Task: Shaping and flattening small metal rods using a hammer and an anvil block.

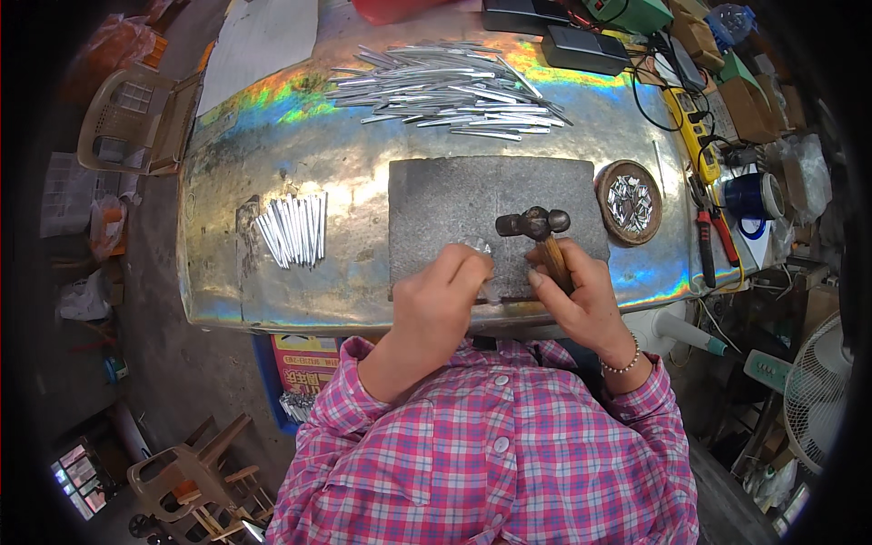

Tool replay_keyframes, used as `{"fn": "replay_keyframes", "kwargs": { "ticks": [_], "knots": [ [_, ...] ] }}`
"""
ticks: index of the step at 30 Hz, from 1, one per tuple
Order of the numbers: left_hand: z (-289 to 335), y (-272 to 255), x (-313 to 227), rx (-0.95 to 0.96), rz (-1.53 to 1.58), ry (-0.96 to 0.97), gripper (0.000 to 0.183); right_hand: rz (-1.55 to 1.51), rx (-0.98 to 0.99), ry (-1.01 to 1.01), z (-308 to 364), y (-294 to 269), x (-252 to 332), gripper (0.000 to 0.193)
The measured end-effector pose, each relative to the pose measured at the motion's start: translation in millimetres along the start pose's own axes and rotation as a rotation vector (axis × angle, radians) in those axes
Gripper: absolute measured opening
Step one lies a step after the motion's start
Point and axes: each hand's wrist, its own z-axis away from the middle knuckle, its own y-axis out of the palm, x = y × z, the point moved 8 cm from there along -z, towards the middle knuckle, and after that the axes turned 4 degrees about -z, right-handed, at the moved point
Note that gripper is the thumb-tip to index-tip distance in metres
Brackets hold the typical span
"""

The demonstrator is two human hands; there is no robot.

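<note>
My right hand (586, 295) grips the wooden handle of a ball-peen hammer (534, 222), whose dark metal head hangs over a grey stone slab (445, 195). Left of it, the fingers of my left hand (438, 300) are closed at the slab's near edge. A small shiny, clear or silvery piece (476, 244) shows just beyond those fingertips; its kind is too small to make out. To the left lies a neat row of flat silver metal strips (295, 232). A larger loose heap of similar strips (445, 86) spreads beyond the slab.
Right of the slab stands a round brown bowl (604, 195) with small silver bits. Beyond it are red-handled pliers (704, 241), a blue mug (749, 197) and a yellow power strip (695, 136) with cables. A white fan (817, 391) stands at the right. A blue crate (269, 372) sits below the table.
</note>
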Motion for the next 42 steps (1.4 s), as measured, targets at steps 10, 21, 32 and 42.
{"fn": "replay_keyframes", "kwargs": {
  "ticks": [10, 21, 32, 42],
  "knots": [
    [1, 2, 4, 0.032, -0.094, -0.024, 0.017, 0.299, 0.100, -0.478, 28, -8, 104, 0.031],
    [-4, 2, 6, 0.097, 0.002, -0.056, 0.017, 0.595, 0.257, -0.264, 29, 0, 124, 0.048],
    [20, 9, 52, 0.073, 1.330, -0.670, 0.010, 0.318, -0.052, -0.193, 12, -21, 55, 0.039],
    [28, 1, 55, -0.018, 1.686, -0.691, 0.013, -0.051, -0.095, 0.156, 0, -9, -13, 0.022]
  ]
}}
